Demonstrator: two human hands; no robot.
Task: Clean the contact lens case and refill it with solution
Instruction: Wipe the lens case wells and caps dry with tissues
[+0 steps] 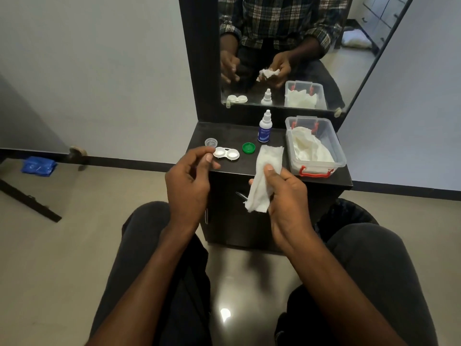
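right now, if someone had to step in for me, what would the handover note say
Left hand: empty, fingers loosely curled in front of the white two-well contact lens case.
Right hand: holding a folded white tissue.
On the black cabinet top: the case sits open, both wells uncapped; clear round cap behind its left side, green round cap to its right; white solution bottle with blue label upright, nozzle capped; clear plastic box with red latches holds more tissues.
Done: caps off.
Left: wipe the wells if that is not finished (cannot tell), refill with solution, recap.
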